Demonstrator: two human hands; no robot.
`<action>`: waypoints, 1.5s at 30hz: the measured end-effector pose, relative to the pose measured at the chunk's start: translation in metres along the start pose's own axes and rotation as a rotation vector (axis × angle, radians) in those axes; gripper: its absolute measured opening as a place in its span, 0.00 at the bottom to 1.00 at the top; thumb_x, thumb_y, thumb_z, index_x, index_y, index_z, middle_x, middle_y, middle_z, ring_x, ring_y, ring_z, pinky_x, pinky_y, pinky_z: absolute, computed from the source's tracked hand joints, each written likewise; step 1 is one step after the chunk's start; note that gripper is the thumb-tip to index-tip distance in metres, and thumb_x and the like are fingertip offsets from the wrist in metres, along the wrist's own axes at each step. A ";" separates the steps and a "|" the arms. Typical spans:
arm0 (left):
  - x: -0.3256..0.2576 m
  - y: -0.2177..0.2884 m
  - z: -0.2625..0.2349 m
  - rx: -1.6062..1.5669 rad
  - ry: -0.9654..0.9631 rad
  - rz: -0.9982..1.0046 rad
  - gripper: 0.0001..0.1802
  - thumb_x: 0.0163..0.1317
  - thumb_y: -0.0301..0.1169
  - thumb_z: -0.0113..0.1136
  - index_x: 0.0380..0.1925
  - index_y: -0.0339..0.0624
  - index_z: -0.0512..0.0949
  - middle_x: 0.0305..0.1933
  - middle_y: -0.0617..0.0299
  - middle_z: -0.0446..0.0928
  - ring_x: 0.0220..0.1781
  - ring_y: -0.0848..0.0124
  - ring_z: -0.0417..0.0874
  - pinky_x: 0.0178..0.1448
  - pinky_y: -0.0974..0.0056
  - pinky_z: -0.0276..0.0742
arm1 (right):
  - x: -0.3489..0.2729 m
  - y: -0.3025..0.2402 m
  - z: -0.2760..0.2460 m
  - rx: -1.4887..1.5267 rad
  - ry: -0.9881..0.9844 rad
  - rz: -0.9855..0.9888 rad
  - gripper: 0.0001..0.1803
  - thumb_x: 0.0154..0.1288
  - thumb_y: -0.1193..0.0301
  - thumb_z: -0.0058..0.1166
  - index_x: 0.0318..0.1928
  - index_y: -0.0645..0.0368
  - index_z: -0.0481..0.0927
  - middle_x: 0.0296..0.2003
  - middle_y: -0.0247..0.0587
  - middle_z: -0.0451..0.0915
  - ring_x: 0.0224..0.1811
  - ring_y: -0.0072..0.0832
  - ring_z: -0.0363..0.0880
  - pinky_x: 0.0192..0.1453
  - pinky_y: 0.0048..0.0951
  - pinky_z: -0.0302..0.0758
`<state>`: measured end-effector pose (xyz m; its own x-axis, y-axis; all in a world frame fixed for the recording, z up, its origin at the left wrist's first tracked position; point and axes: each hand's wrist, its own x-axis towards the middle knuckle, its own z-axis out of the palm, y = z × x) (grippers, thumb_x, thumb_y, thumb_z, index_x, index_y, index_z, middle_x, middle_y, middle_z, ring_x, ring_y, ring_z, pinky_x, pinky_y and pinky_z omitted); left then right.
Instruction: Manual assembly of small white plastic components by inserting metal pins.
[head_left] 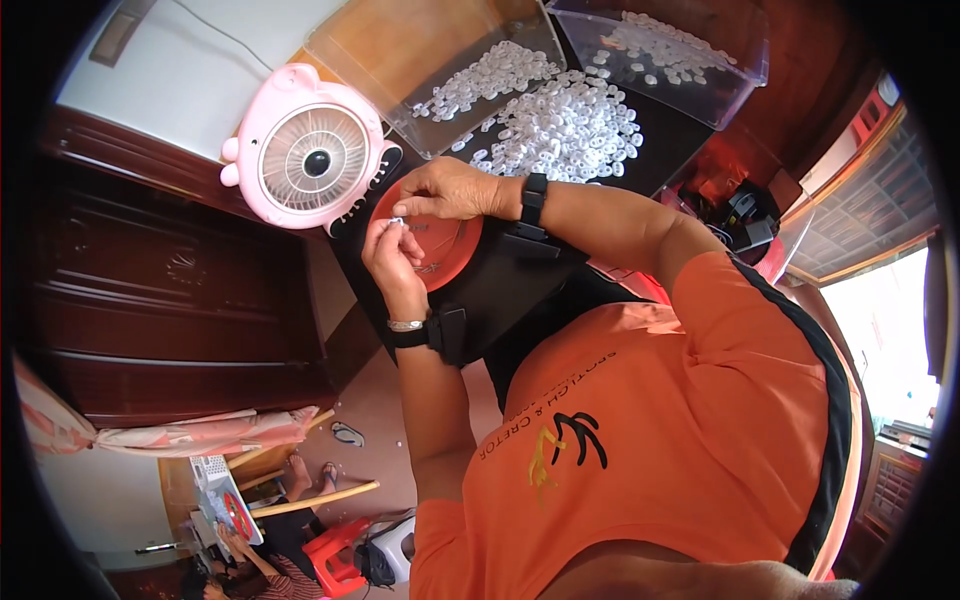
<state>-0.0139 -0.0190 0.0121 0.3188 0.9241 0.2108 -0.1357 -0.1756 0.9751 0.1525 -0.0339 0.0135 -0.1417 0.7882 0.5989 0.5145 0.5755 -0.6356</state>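
Note:
A small white plastic piece (397, 221) is pinched in the fingertips of my left hand (396, 255). My right hand (447, 190) meets it from above, thumb and forefinger closed at the same piece; its other fingers are curled. Both hands are over a round red-orange tray (455, 245) on a black table (510, 290). Just beyond my right hand is a large heap of white oval plastic pieces (565, 130), with what look like small holes. Each wrist wears a black band, and the left also has a metal bracelet.
A pink fan (315, 160) stands left of the tray. Behind the heap are a clear bin (400, 75) and another clear bin (715, 95), both holding white pieces. A dark wooden cabinet (180, 270) is at left. Another person (265, 560) sits at lower left near a red stool (335, 560).

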 end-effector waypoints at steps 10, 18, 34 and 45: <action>-0.005 0.002 0.001 -0.028 0.015 0.049 0.08 0.61 0.28 0.48 0.23 0.42 0.70 0.16 0.68 0.66 0.15 0.80 0.64 0.18 0.76 0.56 | -0.005 0.010 0.010 -0.295 -0.080 -0.105 0.10 0.59 0.63 0.56 0.30 0.56 0.78 0.25 0.44 0.78 0.31 0.44 0.78 0.34 0.39 0.74; -0.003 -0.002 0.000 -0.028 0.031 0.080 0.08 0.57 0.28 0.51 0.21 0.40 0.72 0.16 0.68 0.67 0.14 0.80 0.65 0.18 0.75 0.57 | 0.004 0.002 0.005 -0.309 0.046 -0.148 0.12 0.56 0.61 0.58 0.32 0.56 0.81 0.26 0.47 0.79 0.29 0.45 0.79 0.34 0.40 0.74; 0.002 -0.002 -0.001 -0.064 0.024 0.143 0.07 0.55 0.27 0.52 0.19 0.39 0.71 0.14 0.67 0.66 0.13 0.77 0.66 0.18 0.72 0.62 | -0.018 -0.034 -0.093 -0.714 -0.106 -0.001 0.13 0.59 0.62 0.55 0.36 0.57 0.82 0.28 0.45 0.81 0.31 0.40 0.80 0.37 0.34 0.75; 0.008 -0.005 -0.002 -0.122 0.007 0.154 0.08 0.54 0.28 0.52 0.19 0.39 0.70 0.14 0.66 0.66 0.15 0.77 0.66 0.18 0.71 0.62 | -0.056 -0.014 -0.103 -1.002 -0.524 0.293 0.17 0.50 0.64 0.62 0.41 0.55 0.81 0.38 0.43 0.82 0.43 0.41 0.80 0.47 0.39 0.74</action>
<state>-0.0124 -0.0106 0.0088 0.2790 0.8917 0.3563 -0.2953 -0.2734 0.9155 0.2402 -0.1087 0.0388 -0.1180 0.9906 0.0696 0.9894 0.1114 0.0929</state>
